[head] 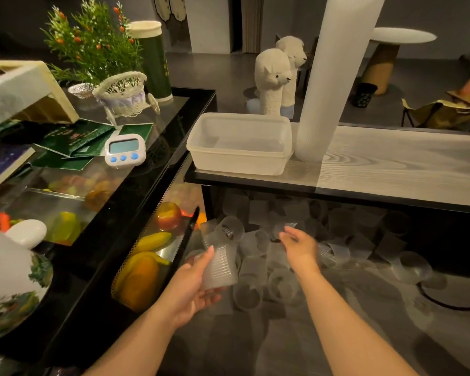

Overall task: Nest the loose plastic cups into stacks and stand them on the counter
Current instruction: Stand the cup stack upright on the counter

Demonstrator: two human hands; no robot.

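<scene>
Several loose translucent plastic cups [255, 272] lie scattered on the lower surface under the wooden counter [391, 169]. My left hand [196, 289] holds a short nested stack of cups [220, 267], tilted, its thumb along the left side. My right hand [299, 245] reaches over the pile with fingers apart, its fingertips close to a loose cup [284, 229]; nothing is in its grip. A very tall stack of nested cups [329, 77] stands upright on the counter beside the plastic tub.
A translucent rectangular tub [239, 143] sits at the counter's left end. To the left, a black display case [147, 213] holds fake fruit, with a white timer [122, 149], green packets and a wicker basket ornament on top. A dark cable [445, 302] lies at right.
</scene>
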